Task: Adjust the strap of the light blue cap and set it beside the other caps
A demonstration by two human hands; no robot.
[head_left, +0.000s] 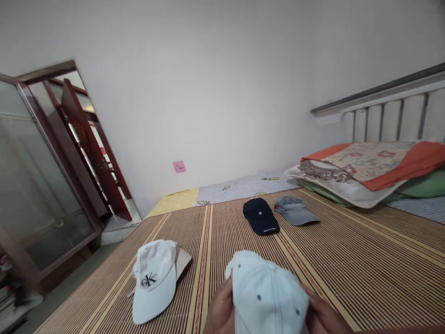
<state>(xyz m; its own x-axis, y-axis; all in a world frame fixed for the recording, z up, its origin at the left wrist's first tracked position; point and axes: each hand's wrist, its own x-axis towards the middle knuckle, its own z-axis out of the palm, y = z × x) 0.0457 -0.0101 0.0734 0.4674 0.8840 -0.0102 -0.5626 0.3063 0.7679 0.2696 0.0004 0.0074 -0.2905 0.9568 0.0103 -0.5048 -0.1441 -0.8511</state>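
Note:
A pale blue baseball cap [267, 292] is held between both hands at the bottom of the head view, its crown and eyelets facing me. My left hand [220, 306] grips its left side, and my right hand [325, 313] closes on the right side; most fingertips are hidden behind the cap. To the left a white cap with black "CK" lettering [155, 278] lies with its brim toward me, over a beige cap or brim [183, 262] partly hidden beneath. Farther back a dark navy cap [260, 215] and a grey cap [295, 211] lie side by side.
A striped woven mat [121, 287] covers the bed. Pillows with an orange floral cover [375, 162] are piled at the right, by the headboard [392, 116]. A checked sheet [232, 188] shows along the wall. At the left are a glass-panelled door [38, 185] and a doorway.

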